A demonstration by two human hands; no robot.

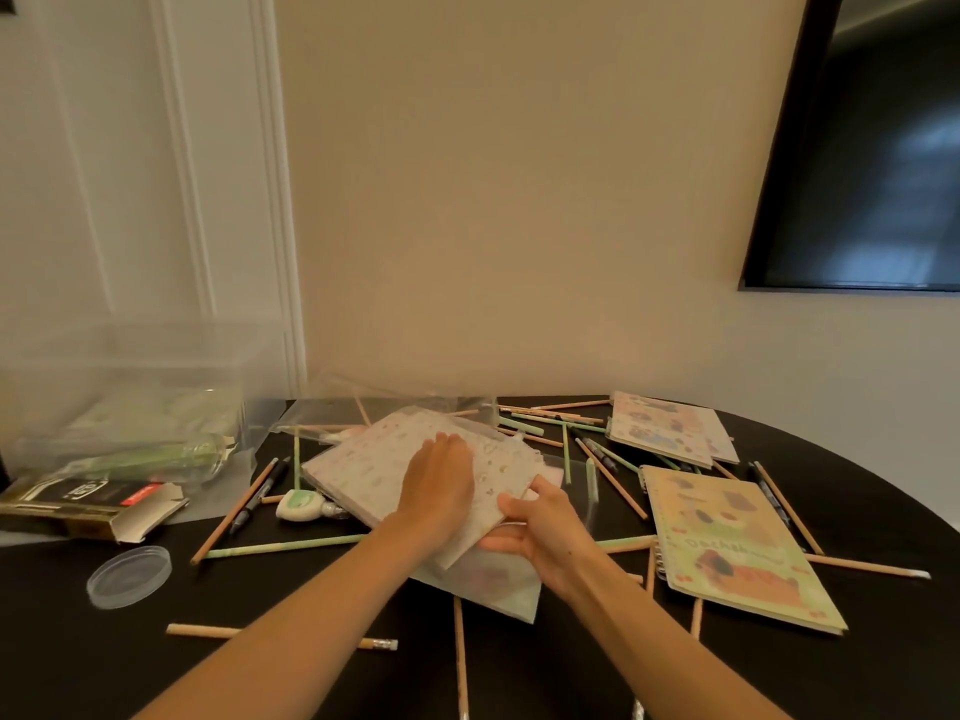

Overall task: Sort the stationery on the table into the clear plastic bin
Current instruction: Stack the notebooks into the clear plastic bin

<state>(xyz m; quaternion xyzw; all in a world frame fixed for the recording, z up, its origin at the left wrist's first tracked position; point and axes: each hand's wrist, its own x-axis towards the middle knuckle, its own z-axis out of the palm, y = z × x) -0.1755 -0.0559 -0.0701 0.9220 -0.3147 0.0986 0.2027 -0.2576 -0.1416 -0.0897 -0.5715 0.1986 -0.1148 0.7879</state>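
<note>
A stack of pale patterned paper sheets (363, 470) lies in the middle of the dark table (857, 459). My left hand (439, 480) rests flat on top of the stack with straight fingers. My right hand (535, 532) grips the stack's near right corner, thumb on top and fingers underneath. The clear plastic bin (130, 397) stands at the left edge with greenish items inside. Two spiral notebooks (670, 426) (737, 543) lie to the right. Several wooden pencils (234, 511) and green pens (285, 545) are scattered around.
An open cardboard box (88, 504) sits in front of the bin. A round clear lid (129, 575) lies near the left front. A green correction tape (301, 504) sits beside the stack. Clear plastic sleeves (395, 397) lie behind it. A dark screen (872, 163) hangs on the wall.
</note>
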